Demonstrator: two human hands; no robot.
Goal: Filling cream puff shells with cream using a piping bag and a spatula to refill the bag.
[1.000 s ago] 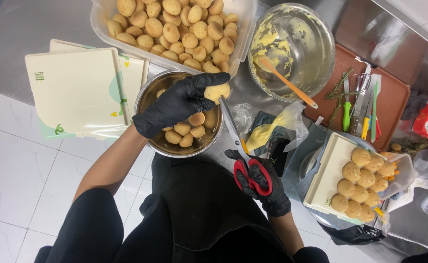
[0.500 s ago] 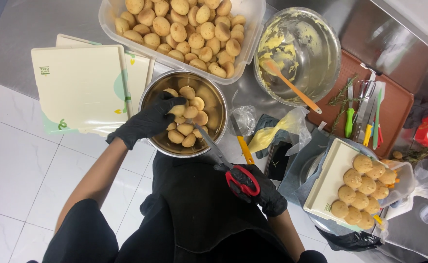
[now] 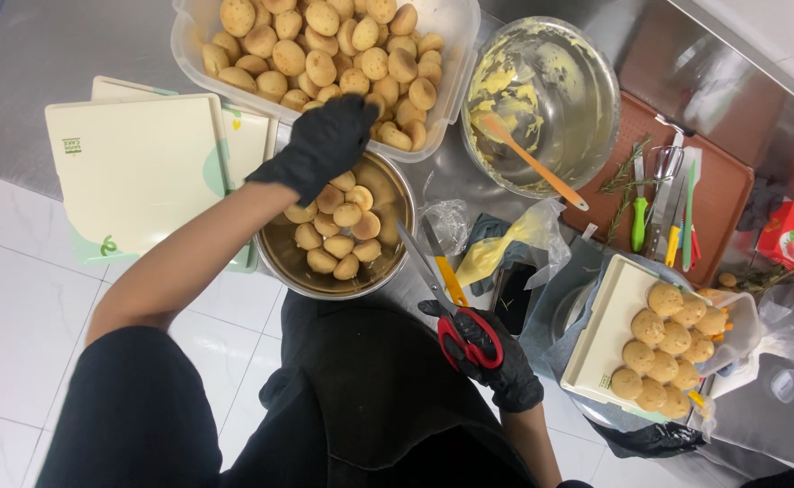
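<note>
My left hand (image 3: pixel 323 145), in a black glove, reaches over the near rim of a clear plastic tub (image 3: pixel 189 41) full of small round golden puffs (image 3: pixel 324 45); its fingers curl down onto the puffs at the tub's front edge. Just below it stands a steel bowl (image 3: pixel 279 262) holding several more puffs (image 3: pixel 342 230). My right hand (image 3: pixel 492 357), also gloved in black, grips red-handled scissors (image 3: pixel 451 312) with the blades pointing up-left toward the bowl.
Cream-coloured box lids (image 3: pixel 135 167) lie to the left. A glass bowl (image 3: pixel 596 108) smeared with yellow cream holds an orange spatula (image 3: pixel 532 163). A piping bag (image 3: pixel 505 248), a brown tray of tools (image 3: pixel 727 194) and a white tray of puffs (image 3: pixel 600 348) sit to the right.
My left hand has left the steel bowl and moved up to the plastic tub. My right hand with the scissors has stayed in about the same place.
</note>
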